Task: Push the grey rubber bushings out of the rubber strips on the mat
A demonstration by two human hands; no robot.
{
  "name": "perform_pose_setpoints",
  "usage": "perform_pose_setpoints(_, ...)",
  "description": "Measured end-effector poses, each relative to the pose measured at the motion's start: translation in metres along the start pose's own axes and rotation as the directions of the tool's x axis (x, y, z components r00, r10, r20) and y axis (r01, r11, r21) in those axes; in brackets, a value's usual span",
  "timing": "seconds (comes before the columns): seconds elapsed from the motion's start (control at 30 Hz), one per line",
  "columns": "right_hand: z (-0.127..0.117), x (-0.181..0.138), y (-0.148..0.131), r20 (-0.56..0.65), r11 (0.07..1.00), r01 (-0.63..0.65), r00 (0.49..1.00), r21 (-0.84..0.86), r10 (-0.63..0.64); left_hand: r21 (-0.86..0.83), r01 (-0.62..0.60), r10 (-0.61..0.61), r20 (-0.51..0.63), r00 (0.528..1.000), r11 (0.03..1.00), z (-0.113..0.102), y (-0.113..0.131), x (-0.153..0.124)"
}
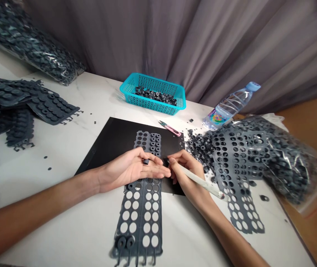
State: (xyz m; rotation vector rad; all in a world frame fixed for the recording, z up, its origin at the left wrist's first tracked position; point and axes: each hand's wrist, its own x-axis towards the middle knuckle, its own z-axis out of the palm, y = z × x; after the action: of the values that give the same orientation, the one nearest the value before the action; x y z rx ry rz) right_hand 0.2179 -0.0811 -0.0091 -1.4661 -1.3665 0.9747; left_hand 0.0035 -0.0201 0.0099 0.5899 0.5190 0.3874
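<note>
My left hand [127, 168] is turned palm up above a perforated black rubber sheet [141, 215], its fingers stretched to the right. A small black rubber piece [146, 161] is held at its fingers. My right hand [187, 170] is closed around a slim white pen-like tool [203, 181], with its fingertips close to the left fingertips. Something dark shows at those fingertips, too small to make out. Many holes of the sheet are empty; a few ring-shaped pieces sit at its near end and more at its far end. Part of the sheet is hidden under my left hand.
A black mat [105, 139] lies under the sheet. Behind are a turquoise basket [153, 107] of black pieces and pink-handled thread snips [171, 128]. On the right are loose pieces [201, 146], a water bottle [230, 107] and a filled bag [289, 174]. Rubber sheets [50, 104] lie left.
</note>
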Motion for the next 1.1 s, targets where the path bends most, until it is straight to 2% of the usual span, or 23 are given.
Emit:
perform_pose_setpoints(0.23,-0.0001,-0.0008,-0.0006,0.011,1.000,-0.006,1.000,0.024,0.006,0.120,-0.054,0.062,-0.066,0.996,0.991,0.0050,-0.0017,-0.0013)
perform_pose_setpoints(0.5,0.0009,0.0005,0.0005,-0.004,1.000,-0.013,1.000,0.003,0.013,-0.028,0.000,0.000,0.004,1.000,1.000,-0.0025,-0.0018,0.0010)
perform_pose_setpoints(0.83,0.0004,0.0003,0.0021,0.005,1.000,0.015,1.000,-0.017,-0.014,-0.017,0.021,-0.021,0.034,0.999,1.000,0.0016,0.0005,0.0033)
perform_pose_setpoints(0.97,0.0011,0.0008,0.0017,0.002,1.000,0.017,1.000,-0.013,-0.017,-0.004,0.025,-0.025,-0.021,0.999,1.000,0.0032,0.0013,0.0019)
perform_pose_setpoints(1.1,0.0012,0.0008,0.0015,0.004,1.000,0.012,1.000,0.000,-0.012,0.096,0.046,-0.042,-0.044,0.998,0.994,0.0069,0.0039,-0.0023)
